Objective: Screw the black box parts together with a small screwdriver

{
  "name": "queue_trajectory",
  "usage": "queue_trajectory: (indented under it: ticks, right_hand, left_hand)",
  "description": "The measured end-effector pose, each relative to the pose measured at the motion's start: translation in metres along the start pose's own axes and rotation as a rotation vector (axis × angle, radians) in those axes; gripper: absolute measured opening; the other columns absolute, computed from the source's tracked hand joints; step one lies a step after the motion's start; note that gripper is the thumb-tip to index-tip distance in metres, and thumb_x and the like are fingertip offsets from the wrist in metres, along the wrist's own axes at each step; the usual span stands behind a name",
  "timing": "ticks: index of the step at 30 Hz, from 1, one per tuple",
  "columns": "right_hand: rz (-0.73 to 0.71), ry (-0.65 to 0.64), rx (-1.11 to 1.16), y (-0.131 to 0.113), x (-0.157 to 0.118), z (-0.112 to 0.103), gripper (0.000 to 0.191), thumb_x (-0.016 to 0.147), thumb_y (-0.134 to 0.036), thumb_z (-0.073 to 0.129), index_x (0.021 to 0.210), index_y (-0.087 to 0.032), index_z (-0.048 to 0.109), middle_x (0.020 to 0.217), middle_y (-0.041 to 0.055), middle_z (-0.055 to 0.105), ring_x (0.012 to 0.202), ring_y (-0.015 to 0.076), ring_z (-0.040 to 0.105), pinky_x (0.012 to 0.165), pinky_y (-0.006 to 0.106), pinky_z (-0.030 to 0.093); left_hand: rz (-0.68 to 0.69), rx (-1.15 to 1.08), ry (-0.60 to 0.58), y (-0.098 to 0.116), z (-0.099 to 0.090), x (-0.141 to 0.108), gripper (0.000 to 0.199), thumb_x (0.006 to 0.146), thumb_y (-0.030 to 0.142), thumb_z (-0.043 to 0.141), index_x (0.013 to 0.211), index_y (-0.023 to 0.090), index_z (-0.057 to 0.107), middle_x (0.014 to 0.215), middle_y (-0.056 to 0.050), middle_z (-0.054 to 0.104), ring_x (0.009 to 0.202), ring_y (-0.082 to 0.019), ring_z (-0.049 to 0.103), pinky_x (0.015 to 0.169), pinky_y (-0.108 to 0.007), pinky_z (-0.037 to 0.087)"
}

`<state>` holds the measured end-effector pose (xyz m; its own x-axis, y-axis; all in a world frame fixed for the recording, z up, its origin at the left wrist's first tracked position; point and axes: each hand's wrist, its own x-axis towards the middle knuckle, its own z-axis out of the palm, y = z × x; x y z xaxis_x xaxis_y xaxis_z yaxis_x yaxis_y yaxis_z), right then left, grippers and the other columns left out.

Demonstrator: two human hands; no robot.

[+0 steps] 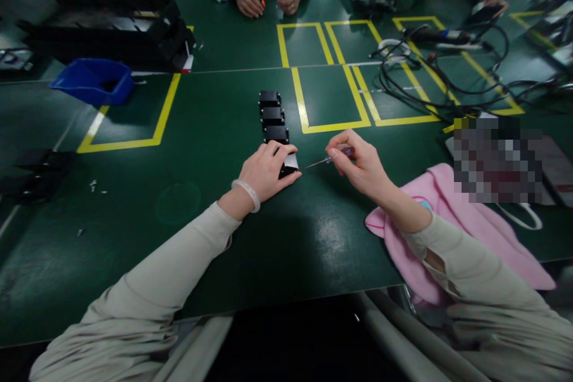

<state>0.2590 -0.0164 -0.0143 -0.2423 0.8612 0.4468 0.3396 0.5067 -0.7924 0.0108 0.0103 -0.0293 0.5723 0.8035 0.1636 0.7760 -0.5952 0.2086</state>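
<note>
My left hand is closed over a small black block with a pale top, pressing it to the table, thumb and fingers at its sides. In my right hand is a screwdriver, pinched by its handle. Its thin shaft points left, and the tip reaches the block's right side near my left thumb. Beyond my left hand, several similar black blocks stand in a row leading away from me. What lies under my left palm is hidden.
A pink cloth lies under my right forearm. At the left are a blue scoop-shaped bin, a black rack and small screws. Black cables spread at the right over yellow tape outlines. A co-worker's hands rest across the table.
</note>
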Motion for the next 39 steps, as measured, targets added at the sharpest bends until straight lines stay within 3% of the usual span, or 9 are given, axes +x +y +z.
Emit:
queue_trajectory:
  ticks: [7, 13, 19, 24, 30, 36, 39]
  right_hand:
    - [-0.022, 0.035, 0.000, 0.0027, -0.0006, 0.0017, 0.020, 0.106, -0.044, 0.059, 0.107, -0.023, 0.058, 0.078, -0.0028, 0.058, 0.062, 0.0121, 0.056, 0.059, 0.028, 0.041]
    - [0.009, -0.005, -0.016, 0.0003, -0.0001, -0.0005, 0.027, 0.105, -0.047, 0.060, 0.093, -0.023, 0.058, 0.067, -0.0050, 0.054, 0.055, 0.0110, 0.052, 0.056, 0.027, 0.038]
    - [0.000, 0.019, 0.022, 0.0003, 0.0002, -0.0002, 0.025, 0.106, -0.048, 0.058, 0.106, -0.023, 0.059, 0.073, -0.0034, 0.056, 0.060, 0.0126, 0.055, 0.057, 0.028, 0.040]
    - [-0.002, -0.015, 0.004, -0.0002, 0.0008, -0.0006, 0.027, 0.106, -0.047, 0.059, 0.094, -0.023, 0.058, 0.068, -0.0046, 0.054, 0.058, 0.0115, 0.054, 0.058, 0.028, 0.040]
    - [0.008, 0.028, 0.016, 0.0034, -0.0008, 0.0013, 0.024, 0.106, -0.047, 0.057, 0.108, -0.023, 0.059, 0.075, -0.0030, 0.056, 0.061, 0.0126, 0.055, 0.057, 0.028, 0.040]
    - [0.007, 0.021, -0.002, 0.0025, 0.0004, 0.0007, 0.023, 0.105, -0.042, 0.060, 0.093, -0.023, 0.058, 0.068, -0.0041, 0.055, 0.058, 0.0119, 0.053, 0.057, 0.028, 0.038]
    - [0.007, 0.027, 0.016, 0.0035, 0.0003, 0.0011, 0.018, 0.106, -0.040, 0.058, 0.099, -0.023, 0.059, 0.071, -0.0037, 0.056, 0.060, 0.0120, 0.055, 0.057, 0.028, 0.039]
  left_hand:
    - [0.003, 0.016, 0.009, -0.0004, 0.0005, 0.0002, 0.049, 0.099, 0.047, 0.067, 0.139, 0.021, 0.057, 0.128, -0.013, 0.063, 0.111, -0.030, 0.062, 0.093, -0.042, 0.054]
    - [0.000, 0.014, 0.007, -0.0005, 0.0015, 0.0004, 0.048, 0.099, 0.048, 0.066, 0.138, 0.022, 0.056, 0.127, -0.012, 0.062, 0.112, -0.030, 0.061, 0.095, -0.042, 0.053]
    - [-0.001, 0.014, 0.005, -0.0008, 0.0019, 0.0003, 0.049, 0.099, 0.048, 0.066, 0.139, 0.021, 0.057, 0.127, -0.012, 0.062, 0.112, -0.030, 0.061, 0.095, -0.043, 0.054]
    - [0.007, 0.014, 0.018, -0.0009, 0.0019, -0.0001, 0.049, 0.099, 0.047, 0.067, 0.138, 0.020, 0.057, 0.127, -0.013, 0.063, 0.111, -0.030, 0.061, 0.093, -0.042, 0.054]
    - [0.013, 0.012, 0.022, -0.0021, 0.0026, 0.0000, 0.048, 0.099, 0.048, 0.066, 0.138, 0.021, 0.057, 0.126, -0.012, 0.063, 0.111, -0.029, 0.061, 0.093, -0.042, 0.053]
    - [0.015, 0.011, 0.014, -0.0021, 0.0023, -0.0003, 0.049, 0.099, 0.048, 0.066, 0.139, 0.020, 0.056, 0.127, -0.013, 0.063, 0.110, -0.029, 0.061, 0.092, -0.042, 0.054]
    - [0.011, 0.009, 0.014, -0.0014, 0.0018, -0.0001, 0.049, 0.099, 0.047, 0.066, 0.138, 0.021, 0.056, 0.127, -0.012, 0.063, 0.110, -0.029, 0.061, 0.093, -0.042, 0.054]
